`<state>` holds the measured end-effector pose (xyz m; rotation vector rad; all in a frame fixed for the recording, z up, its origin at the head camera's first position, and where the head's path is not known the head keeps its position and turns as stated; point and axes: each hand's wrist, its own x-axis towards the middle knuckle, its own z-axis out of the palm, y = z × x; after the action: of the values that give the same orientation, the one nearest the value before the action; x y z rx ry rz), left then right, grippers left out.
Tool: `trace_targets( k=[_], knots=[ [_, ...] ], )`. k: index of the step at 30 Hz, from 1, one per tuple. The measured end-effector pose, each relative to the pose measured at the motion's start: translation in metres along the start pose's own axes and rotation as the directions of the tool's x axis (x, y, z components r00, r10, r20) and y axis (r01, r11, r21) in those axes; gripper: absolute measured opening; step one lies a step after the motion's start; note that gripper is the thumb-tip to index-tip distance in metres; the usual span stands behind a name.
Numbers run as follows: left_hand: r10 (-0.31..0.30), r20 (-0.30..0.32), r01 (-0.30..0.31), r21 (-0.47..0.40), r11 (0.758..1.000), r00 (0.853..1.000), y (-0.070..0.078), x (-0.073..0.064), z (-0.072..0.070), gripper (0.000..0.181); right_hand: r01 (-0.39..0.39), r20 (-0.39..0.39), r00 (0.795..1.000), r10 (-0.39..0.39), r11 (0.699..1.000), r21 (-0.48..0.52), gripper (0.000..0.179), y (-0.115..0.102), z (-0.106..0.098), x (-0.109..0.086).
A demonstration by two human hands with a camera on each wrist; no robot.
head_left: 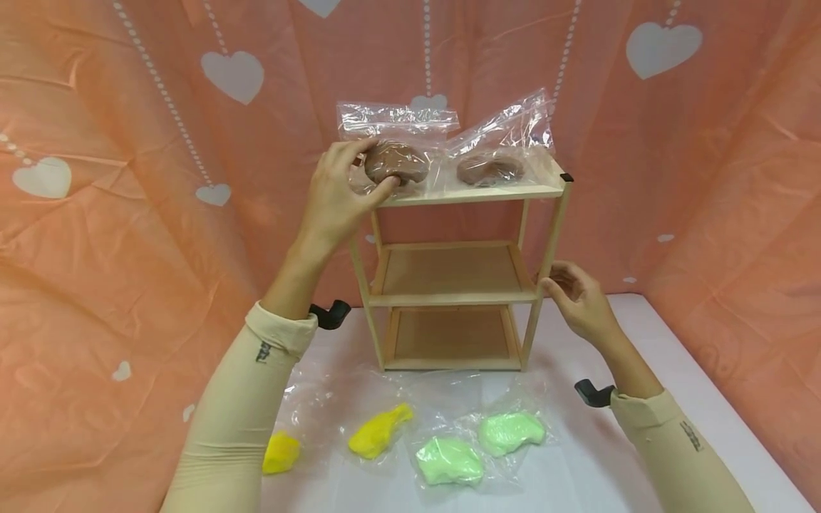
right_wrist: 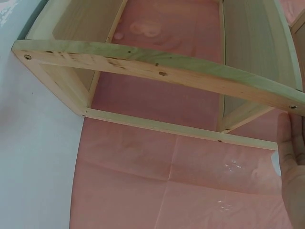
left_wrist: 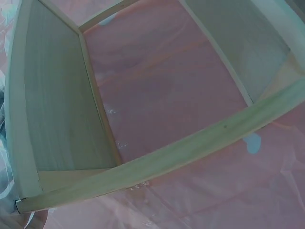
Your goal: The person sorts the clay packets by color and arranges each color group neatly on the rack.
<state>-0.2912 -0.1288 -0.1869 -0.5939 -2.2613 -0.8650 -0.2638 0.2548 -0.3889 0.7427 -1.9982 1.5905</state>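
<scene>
My left hand (head_left: pixel 336 182) holds a brown, rounded lump (head_left: pixel 395 162) in a clear zip bag (head_left: pixel 398 117) at the left of the shelf's top board, thumb in front and fingers over its far side. To its right, a second bagged brown lump (head_left: pixel 490 169) lies on that board. The small wooden shelf (head_left: pixel 452 299) has three levels and stands upright. My right hand (head_left: pixel 580 303) grips its right front post, with the thumb in front and the other fingers partly hidden behind. Fingers (right_wrist: pixel 286 143) of this hand show beside the post in the right wrist view.
On the white table (head_left: pixel 648 335) before the shelf lie two bagged yellow pieces, one drumstick-shaped (head_left: pixel 380 431) and one (head_left: pixel 281 452) partly behind the left sleeve. Two bagged pale green lumps (head_left: pixel 449 462) lie right of them. A pink cloth (head_left: pixel 282 178) with white hearts hangs behind.
</scene>
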Motion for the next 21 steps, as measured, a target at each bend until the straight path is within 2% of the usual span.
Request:
trace_targets(
  k=[6,12,18,21],
  knots=[
    [-0.008,0.052,0.007,0.034,0.999,0.999,0.004,0.010,0.005,0.066,0.005,0.002,1.000,-0.005,1.000,0.025,0.025,0.001,0.000,0.001],
    [-0.031,0.094,0.027,0.043,0.999,0.995,0.005,0.015,0.010,0.067,-0.001,-0.012,1.000,0.002,0.998,0.058,0.030,0.003,0.002,-0.001],
    [-0.080,0.179,0.058,0.124,0.991,0.981,0.002,0.014,0.011,0.068,0.006,-0.021,1.000,-0.003,0.995,0.101,0.032,0.005,0.003,-0.001],
    [-0.100,0.202,0.072,0.141,0.987,0.974,0.001,0.014,0.010,0.069,0.004,-0.023,1.000,-0.001,0.996,0.094,0.030,0.005,0.003,0.000]
  ],
)
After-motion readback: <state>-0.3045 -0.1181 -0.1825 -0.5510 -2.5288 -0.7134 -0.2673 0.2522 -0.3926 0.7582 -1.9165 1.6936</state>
